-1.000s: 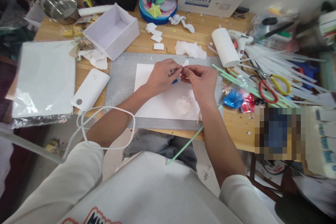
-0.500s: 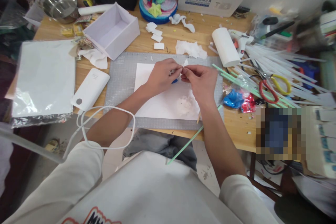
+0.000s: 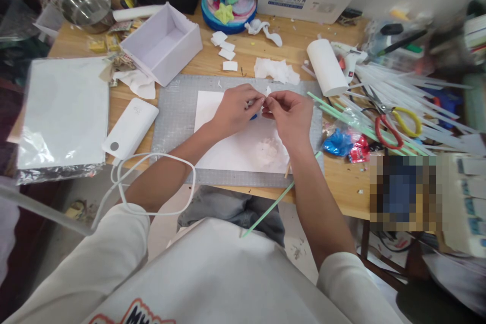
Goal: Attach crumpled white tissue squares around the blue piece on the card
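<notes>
My left hand (image 3: 237,109) and my right hand (image 3: 295,115) meet fingertip to fingertip above a white sheet of paper (image 3: 220,154). Both are closed in a pinch; whatever sits between the fingers is too small and hidden to name. A small white scrap (image 3: 269,90) shows just behind the fingertips, and I cannot tell whether it is held. Part of a blue thing (image 3: 253,117) peeks out under my left fingers. Below the hands, a pile of whitish shreds (image 3: 267,151) lies on the paper, which rests on a grey cutting mat (image 3: 172,111).
An open white box (image 3: 163,45) and a power bank (image 3: 131,129) with a looped cable stand left. To the right are a white roll (image 3: 327,67), red-and-yellow-handled scissors (image 3: 387,129), green sticks (image 3: 351,120) and a glue gun (image 3: 351,61). Torn tissue (image 3: 276,70) lies behind the mat.
Both hands keep their pinch at nearly the same spot. The fingers of my right hand have shifted slightly, and the white scrap behind the fingertips looks smaller.
</notes>
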Action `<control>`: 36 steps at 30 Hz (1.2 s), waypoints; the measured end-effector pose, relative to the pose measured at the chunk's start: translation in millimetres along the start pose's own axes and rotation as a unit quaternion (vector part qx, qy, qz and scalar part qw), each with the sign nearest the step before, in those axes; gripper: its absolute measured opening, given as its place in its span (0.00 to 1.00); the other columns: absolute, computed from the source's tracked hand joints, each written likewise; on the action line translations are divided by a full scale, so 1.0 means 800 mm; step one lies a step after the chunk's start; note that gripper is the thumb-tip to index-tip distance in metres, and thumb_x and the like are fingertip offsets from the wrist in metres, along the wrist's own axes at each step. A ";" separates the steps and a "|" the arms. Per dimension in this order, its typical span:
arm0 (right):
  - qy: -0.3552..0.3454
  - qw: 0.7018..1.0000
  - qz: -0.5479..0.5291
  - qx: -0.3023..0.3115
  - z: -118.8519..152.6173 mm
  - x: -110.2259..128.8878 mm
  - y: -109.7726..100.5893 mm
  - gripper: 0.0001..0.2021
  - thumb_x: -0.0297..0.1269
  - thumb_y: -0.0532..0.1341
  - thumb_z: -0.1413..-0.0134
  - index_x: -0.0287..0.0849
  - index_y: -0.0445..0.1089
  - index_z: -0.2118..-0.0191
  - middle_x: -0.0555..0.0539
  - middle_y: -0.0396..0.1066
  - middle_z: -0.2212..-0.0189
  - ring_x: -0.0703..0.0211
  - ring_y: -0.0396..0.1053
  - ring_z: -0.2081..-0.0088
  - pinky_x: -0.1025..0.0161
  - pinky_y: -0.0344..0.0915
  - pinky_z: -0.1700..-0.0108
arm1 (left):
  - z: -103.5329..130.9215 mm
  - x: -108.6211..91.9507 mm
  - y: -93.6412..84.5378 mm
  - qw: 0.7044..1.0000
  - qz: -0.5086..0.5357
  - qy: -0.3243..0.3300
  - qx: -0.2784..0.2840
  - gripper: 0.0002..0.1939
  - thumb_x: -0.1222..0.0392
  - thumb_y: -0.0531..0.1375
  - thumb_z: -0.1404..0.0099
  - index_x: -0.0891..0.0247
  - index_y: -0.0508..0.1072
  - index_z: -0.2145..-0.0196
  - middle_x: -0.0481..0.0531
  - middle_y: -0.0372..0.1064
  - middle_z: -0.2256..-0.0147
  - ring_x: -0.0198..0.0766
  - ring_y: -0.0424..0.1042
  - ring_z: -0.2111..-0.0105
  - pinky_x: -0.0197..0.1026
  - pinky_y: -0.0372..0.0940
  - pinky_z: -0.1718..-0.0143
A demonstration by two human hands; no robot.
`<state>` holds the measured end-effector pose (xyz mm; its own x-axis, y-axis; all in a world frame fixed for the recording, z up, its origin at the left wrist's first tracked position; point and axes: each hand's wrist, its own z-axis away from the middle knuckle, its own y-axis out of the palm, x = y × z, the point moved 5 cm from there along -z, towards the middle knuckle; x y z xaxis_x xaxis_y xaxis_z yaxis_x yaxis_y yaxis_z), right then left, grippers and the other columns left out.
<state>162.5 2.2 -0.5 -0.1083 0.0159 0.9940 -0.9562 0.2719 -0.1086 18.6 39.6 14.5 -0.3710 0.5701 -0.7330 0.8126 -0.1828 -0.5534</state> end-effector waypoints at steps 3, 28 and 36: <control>-0.001 1.000 -0.007 0.003 0.000 -0.001 0.000 0.04 0.37 0.66 0.46 0.44 0.75 0.68 0.53 0.75 0.75 0.63 0.75 0.73 0.62 0.78 0.67 | 0.000 -0.001 0.000 1.000 0.003 -0.021 0.007 0.10 0.64 0.58 0.32 0.62 0.80 0.67 0.51 0.76 0.67 0.34 0.73 0.66 0.37 0.66 0.64; -0.035 0.997 0.068 0.011 0.001 0.008 0.000 0.04 0.38 0.64 0.43 0.45 0.74 0.67 0.53 0.74 0.73 0.64 0.73 0.71 0.63 0.74 0.66 | -0.001 0.000 -0.004 0.999 0.006 -0.036 -0.002 0.08 0.63 0.60 0.33 0.61 0.79 0.69 0.51 0.76 0.68 0.35 0.73 0.67 0.38 0.68 0.68; -0.030 0.999 0.041 0.012 0.002 0.008 0.001 0.03 0.37 0.63 0.44 0.45 0.74 0.67 0.52 0.75 0.73 0.64 0.73 0.71 0.63 0.75 0.67 | -0.001 0.005 -0.002 0.999 0.005 -0.040 0.005 0.09 0.60 0.60 0.31 0.61 0.78 0.67 0.52 0.76 0.68 0.36 0.73 0.66 0.38 0.68 0.66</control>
<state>160.6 0.6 5.9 -0.2013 -0.0200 0.9793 -0.9496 0.2492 -0.1901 16.0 43.1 13.1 -0.3983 0.5024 -0.7674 0.8119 -0.1961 -0.5498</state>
